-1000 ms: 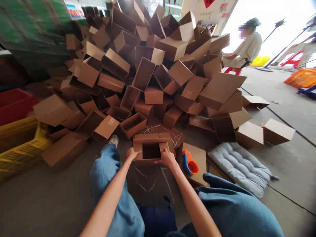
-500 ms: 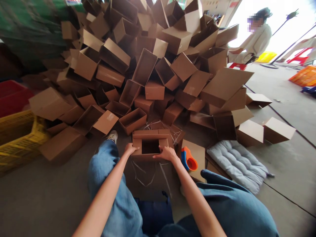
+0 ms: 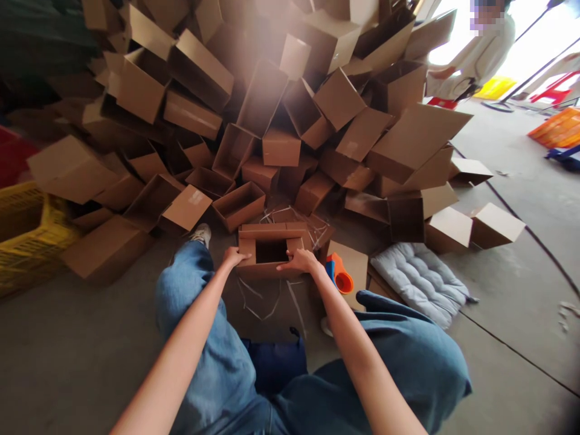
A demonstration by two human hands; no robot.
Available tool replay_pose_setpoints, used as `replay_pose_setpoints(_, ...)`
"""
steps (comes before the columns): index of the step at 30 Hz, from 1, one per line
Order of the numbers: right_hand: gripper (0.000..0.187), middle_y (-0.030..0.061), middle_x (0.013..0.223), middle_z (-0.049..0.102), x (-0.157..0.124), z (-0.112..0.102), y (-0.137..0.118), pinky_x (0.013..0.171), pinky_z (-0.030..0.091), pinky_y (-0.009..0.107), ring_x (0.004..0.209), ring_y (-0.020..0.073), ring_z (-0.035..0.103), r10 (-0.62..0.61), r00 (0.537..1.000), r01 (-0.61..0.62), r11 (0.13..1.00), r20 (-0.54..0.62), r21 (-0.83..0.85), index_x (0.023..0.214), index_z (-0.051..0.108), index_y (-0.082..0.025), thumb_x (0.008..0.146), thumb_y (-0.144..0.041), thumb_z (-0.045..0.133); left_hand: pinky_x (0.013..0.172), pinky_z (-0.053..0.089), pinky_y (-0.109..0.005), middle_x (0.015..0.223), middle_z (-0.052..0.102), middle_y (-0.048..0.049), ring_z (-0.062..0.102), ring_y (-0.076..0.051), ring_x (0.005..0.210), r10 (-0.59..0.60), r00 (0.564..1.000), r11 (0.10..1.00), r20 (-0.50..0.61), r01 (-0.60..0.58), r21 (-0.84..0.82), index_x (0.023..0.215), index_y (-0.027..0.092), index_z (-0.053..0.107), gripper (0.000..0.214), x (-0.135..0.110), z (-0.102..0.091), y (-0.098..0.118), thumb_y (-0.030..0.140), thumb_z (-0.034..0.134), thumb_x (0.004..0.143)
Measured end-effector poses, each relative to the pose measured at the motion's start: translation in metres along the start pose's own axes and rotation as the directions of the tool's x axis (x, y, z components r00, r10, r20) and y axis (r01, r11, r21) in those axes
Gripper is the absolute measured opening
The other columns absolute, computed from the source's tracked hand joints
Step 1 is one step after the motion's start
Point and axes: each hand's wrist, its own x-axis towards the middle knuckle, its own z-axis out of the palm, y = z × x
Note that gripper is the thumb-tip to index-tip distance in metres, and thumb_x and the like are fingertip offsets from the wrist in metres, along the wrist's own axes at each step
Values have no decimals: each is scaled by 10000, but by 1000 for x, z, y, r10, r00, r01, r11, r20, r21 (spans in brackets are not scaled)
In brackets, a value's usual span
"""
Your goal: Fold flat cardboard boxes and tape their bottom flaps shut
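Observation:
Between my legs on the floor sits a small brown cardboard box (image 3: pixel 273 231), its two end flaps folded inward and a dark opening in the middle. The long flap on its far side stands up. My left hand (image 3: pixel 234 258) grips the left end, thumb lying over the flap there. At the right end my right hand (image 3: pixel 301 261) holds the box, with its thumb along the near edge and a finger on the end flap. The undersides of both hands are hidden. An orange and blue tape dispenser (image 3: pixel 341 275) lies on flat cardboard (image 3: pixel 356 257) to the right.
A tall heap of open cardboard boxes (image 3: pixel 281 148) rises ahead. White strapping strips (image 3: pixel 296 308) lie around the small box. A yellow crate (image 3: pixel 27 241) stands left, a grey cushion (image 3: pixel 419 281) right. Another person (image 3: pixel 484 51) sits at the back right.
The view has tilted down and shifted slightly, so things sit higher in the picture. Both hands keep their places on the box, whose flaps look the same.

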Motion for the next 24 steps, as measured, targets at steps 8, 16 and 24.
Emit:
replay_pose_setpoints(8,948,190,1276,731,8,-1,4,1029,515,386,1261,381,656,20,1000,-20,1000,-22,0,1409,666,-200,730,-861,664,840,526,-284,1179,776,-158,711,-314,1138,-38,998,997,40,35,75,1099,133,782,451,10,-4,3,456,826,787)
replay_pose_setpoints(16,879,113,1195,774,15,4,7,1047,507,374,1255,342,664,-27,997,31,998,-68,53,1375,690,-246,728,-841,688,845,513,-267,1218,758,-176,694,-303,1167,-45,998,995,47,40,88,1106,104,770,474,17,0,-1,483,790,822)
replay_pose_setpoints(24,743,42,1097,789,25,13,13,938,536,332,1102,286,727,-60,982,72,995,-176,63,1260,734,-289,752,-828,678,828,540,-291,1097,790,-148,725,-309,1103,-69,996,996,52,71,-49,945,133,786,341,25,4,-8,409,847,755)
